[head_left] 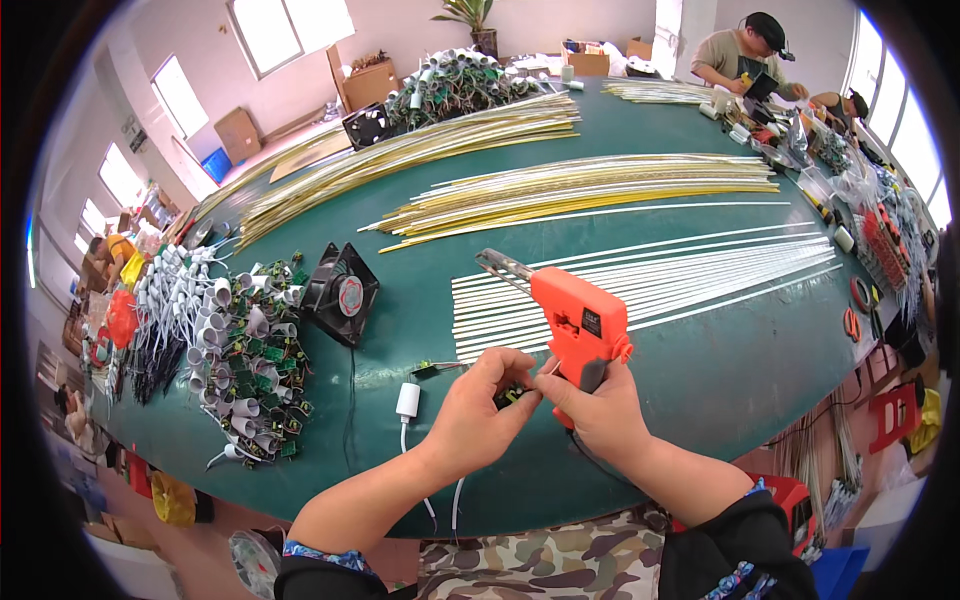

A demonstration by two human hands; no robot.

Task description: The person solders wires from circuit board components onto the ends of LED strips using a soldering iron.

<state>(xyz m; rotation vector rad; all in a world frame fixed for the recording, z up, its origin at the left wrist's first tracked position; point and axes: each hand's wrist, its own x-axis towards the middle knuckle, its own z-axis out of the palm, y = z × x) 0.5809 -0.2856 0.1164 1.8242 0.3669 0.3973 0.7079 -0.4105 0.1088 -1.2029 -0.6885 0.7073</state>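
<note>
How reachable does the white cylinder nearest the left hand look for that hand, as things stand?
Probably yes: the white cylinder lies just left of the left hand with only green table between, though the small part in that hand may hinder grasping.

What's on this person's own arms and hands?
The left hand and right hand wear no gloves, and both forearms are bare. The black fabric sleeves stop near the elbows, with blue patterned cuffs.
</note>
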